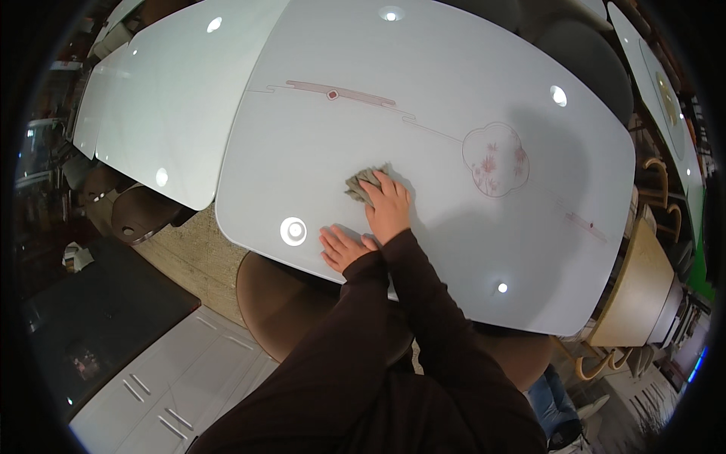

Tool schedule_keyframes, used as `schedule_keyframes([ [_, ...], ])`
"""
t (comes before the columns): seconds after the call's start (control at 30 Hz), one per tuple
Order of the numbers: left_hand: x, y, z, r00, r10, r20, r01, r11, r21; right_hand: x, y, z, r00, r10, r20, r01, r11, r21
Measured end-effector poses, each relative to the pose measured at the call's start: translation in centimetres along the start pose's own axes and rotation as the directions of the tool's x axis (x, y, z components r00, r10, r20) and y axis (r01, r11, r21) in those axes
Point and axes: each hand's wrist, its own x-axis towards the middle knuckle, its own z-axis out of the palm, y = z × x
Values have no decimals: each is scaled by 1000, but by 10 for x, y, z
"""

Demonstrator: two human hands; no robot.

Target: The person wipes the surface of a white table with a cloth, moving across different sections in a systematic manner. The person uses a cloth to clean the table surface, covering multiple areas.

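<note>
My right hand (389, 209) presses a crumpled grey-green cloth (358, 186) onto the glossy white tabletop (317, 147), its fingers lying over the cloth's right side. Lower and to the left, near the table's front edge, my left hand (342, 248) rests on the same surface with its fingers apart and holds nothing. The two dark sleeves meet close to the wrists. A reddish leaf motif in a scalloped outline (496, 160) decorates the tabletop to the right of the cloth, and a thin patterned line crosses it further back.
Another white table (164, 91) adjoins on the left. Brown rounded chairs (283, 301) stand under the front edge, and a dark grey chair (584, 62) is at the back right. A white cabinet with a dark top (125, 301) is at the lower left. Wooden chairs (655, 181) stand at the right.
</note>
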Motion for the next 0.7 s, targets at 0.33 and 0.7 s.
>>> schedule_keyframes([
  [0.33, 6, 1, 7, 1000, -13, 4, 13, 998, 56, -131, -8, -70, 751, 644, 144, -632, 639, 439],
  [0.7, 23, 0, -7, 977, -8, 212, 0, 999, 40, -241, -110, -66, 766, 114, 633, -625, -99, 774],
])
